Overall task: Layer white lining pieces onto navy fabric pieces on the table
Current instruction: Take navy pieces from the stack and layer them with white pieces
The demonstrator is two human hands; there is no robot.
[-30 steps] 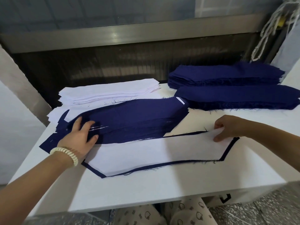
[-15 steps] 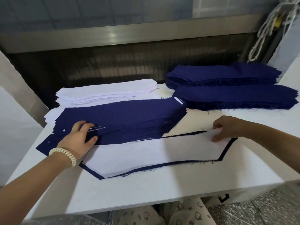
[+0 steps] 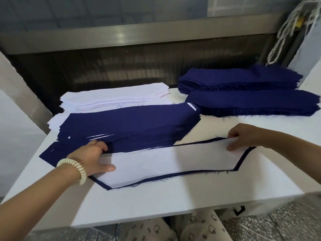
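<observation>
A white lining piece [image 3: 165,163] lies on a navy fabric piece [image 3: 191,173] at the table's middle, with only a thin navy border showing around it. My left hand [image 3: 92,156], with a beaded bracelet on its wrist, grips the left end, thumb on the white and fingers curled over the far edge. My right hand [image 3: 243,136] pinches the right end at its far corner, which is slightly raised. Just behind lies a fanned stack of layered navy pieces [image 3: 130,124] with white slivers showing.
A stack of white lining pieces [image 3: 114,96] sits at the back left. Two stacks of navy pieces [image 3: 243,80] [image 3: 251,103] sit at the back right. The white table [image 3: 173,202] ends near my patterned trousers. A dark metal machine runs along the back.
My left hand slid off the navy stack toward me and took hold of the lining's left end. My right hand stayed at the right end and lifted that corner a little.
</observation>
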